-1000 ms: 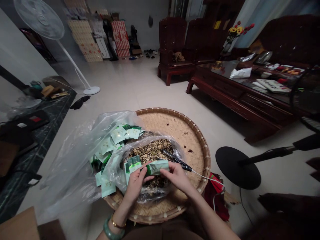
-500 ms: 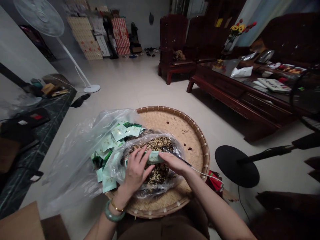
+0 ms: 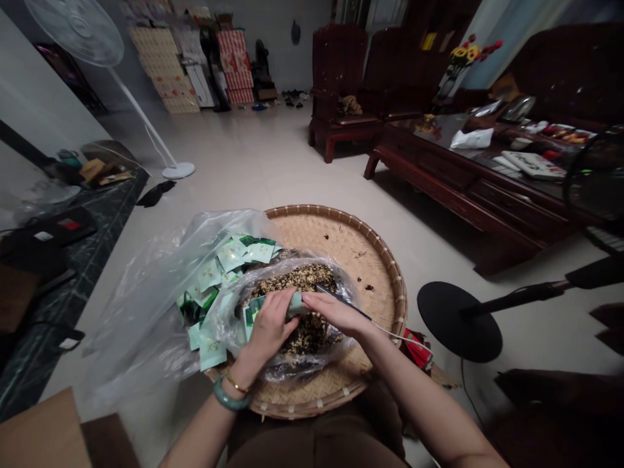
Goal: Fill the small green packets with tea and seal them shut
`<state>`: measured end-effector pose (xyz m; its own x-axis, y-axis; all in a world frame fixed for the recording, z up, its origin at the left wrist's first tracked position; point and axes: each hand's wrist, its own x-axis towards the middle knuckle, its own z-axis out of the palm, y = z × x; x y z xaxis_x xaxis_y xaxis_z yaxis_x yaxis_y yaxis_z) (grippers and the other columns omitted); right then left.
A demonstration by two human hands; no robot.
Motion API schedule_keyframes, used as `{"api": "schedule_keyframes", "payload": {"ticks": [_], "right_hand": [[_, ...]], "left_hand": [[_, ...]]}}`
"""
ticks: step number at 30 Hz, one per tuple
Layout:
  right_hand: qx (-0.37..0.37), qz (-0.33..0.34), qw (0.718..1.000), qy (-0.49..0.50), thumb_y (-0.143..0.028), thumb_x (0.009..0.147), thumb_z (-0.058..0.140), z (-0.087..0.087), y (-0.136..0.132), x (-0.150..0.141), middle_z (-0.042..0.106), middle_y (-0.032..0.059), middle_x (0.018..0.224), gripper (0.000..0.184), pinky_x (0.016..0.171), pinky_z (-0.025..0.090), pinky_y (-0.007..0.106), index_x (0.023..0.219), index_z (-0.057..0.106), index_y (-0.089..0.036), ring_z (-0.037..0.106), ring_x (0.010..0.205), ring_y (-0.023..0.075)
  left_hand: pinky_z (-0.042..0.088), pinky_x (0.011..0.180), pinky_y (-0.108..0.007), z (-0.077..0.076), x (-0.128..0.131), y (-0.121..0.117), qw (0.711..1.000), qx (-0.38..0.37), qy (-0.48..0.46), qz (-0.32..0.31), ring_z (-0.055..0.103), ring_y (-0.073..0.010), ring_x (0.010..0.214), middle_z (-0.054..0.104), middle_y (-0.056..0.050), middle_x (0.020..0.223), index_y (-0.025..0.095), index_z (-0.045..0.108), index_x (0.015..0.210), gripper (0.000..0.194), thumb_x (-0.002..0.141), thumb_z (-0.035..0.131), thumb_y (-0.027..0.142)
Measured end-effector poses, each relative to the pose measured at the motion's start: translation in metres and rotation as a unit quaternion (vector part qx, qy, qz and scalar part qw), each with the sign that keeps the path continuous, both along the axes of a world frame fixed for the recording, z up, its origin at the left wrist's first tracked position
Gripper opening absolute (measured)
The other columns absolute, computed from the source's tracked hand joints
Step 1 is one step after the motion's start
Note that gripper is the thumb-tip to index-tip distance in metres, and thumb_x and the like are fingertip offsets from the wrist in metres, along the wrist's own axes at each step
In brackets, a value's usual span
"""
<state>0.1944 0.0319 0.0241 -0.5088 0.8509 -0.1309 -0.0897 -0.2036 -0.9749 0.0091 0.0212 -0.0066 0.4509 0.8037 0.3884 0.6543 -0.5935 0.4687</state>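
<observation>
Pinching a pale green foil sachet (image 3: 294, 304) in a narrow grip, the left hand (image 3: 266, 328) and right hand (image 3: 334, 313) steady it above a round woven bamboo tray (image 3: 351, 247).

The left hand (image 3: 267, 328) has moved over the sachet (image 3: 295, 304), which is now mostly hidden beneath its fingers, and the right hand (image 3: 336, 313) has closed in against the sachet's end.

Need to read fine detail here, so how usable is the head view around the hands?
Head view: the room is dim, but the left hand and right hand read clearly, slightly soft; the green sachet between them is mostly hidden; glare streaks the clear plastic bag; wide-angle distortion stretches the frame edges; the dark shape at lower right is blurred.
</observation>
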Motion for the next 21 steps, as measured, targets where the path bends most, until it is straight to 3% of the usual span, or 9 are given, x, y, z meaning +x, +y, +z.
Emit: {"api": "schedule_keyframes", "payload": {"ticks": [7, 10, 13, 15, 17, 21], "right_hand": [[-0.020, -0.020, 1.000, 0.006, -0.060, 0.075, 0.061, 0.008, 0.005, 0.000, 0.069, 0.0044, 0.086, 0.049, 0.094, 0.044, 0.038, 0.094, 0.068, -0.016, 0.062, 0.092, 0.0197], [-0.016, -0.097, 0.995, -0.002, -0.054, 0.082, 0.054, 0.011, -0.003, 0.006, 0.068, 0.0056, 0.087, 0.042, 0.085, 0.050, 0.038, 0.098, 0.065, -0.017, 0.064, 0.090, 0.0198], [0.060, -0.123, 0.976, -0.168, -0.044, 0.087, 0.050, 0.000, -0.021, 0.013, 0.068, 0.0066, 0.085, 0.030, 0.077, 0.053, 0.039, 0.092, 0.064, -0.018, 0.064, 0.082, 0.0210], [0.143, -0.083, 0.939, -0.303, -0.033, 0.084, 0.056, -0.014, -0.035, 0.019, 0.068, 0.0106, 0.096, 0.024, 0.087, 0.049, 0.045, 0.099, 0.064, -0.016, 0.064, 0.092, 0.0254], [0.197, -0.062, 0.908, -0.364, -0.026, 0.081, 0.060, -0.027, -0.043, 0.023, 0.062, 0.0161, 0.118, 0.038, 0.098, 0.042, 0.048, 0.117, 0.058, -0.015, 0.057, 0.111, 0.0295], [0.238, -0.042, 0.888, -0.392, -0.030, 0.082, 0.062, -0.043, -0.039, 0.023, 0.045, 0.0205, 0.140, 0.065, 0.108, 0.032, 0.050, 0.140, 0.037, -0.014, 0.041, 0.131, 0.0300]], "left_hand": [[0.048, 0.091, -0.046, -0.003, -0.007, 0.008, 0.999, -0.034, -0.027, -0.008, 0.057, -0.0265, 0.107, 0.063, -0.010, 0.117, 0.019, 0.050, 0.125, 0.049, 0.077, 0.060, 0.014], [0.048, 0.091, -0.046, -0.003, -0.011, 0.010, 0.997, -0.048, -0.052, 0.032, 0.059, -0.0262, 0.105, 0.065, -0.010, 0.114, 0.020, 0.055, 0.118, 0.043, 0.076, 0.064, 0.017], [0.049, 0.091, -0.044, -0.004, -0.014, 0.011, 0.990, -0.072, -0.091, 0.081, 0.061, -0.0262, 0.105, 0.066, -0.010, 0.114, 0.019, 0.057, 0.115, 0.043, 0.073, 0.069, 0.021], [0.052, 0.088, -0.041, -0.006, -0.016, 0.012, 0.980, -0.097, -0.125, 0.119, 0.063, -0.0258, 0.102, 0.066, -0.011, 0.114, 0.018, 0.058, 0.114, 0.045, 0.072, 0.072, 0.026], [0.055, 0.083, -0.040, -0.007, -0.017, 0.013, 0.966, -0.129, -0.160, 0.159, 0.066, -0.0250, 0.095, 0.067, -0.011, 0.114, 0.018, 0.059, 0.114, 0.049, 0.070, 0.074, 0.032], [0.055, 0.082, -0.042, -0.009, -0.023, 0.013, 0.940, -0.185, -0.201, 0.205, 0.069, -0.0254, 0.087, 0.068, -0.012, 0.110, 0.015, 0.059, 0.117, 0.059, 0.065, 0.076, 0.040]]}}
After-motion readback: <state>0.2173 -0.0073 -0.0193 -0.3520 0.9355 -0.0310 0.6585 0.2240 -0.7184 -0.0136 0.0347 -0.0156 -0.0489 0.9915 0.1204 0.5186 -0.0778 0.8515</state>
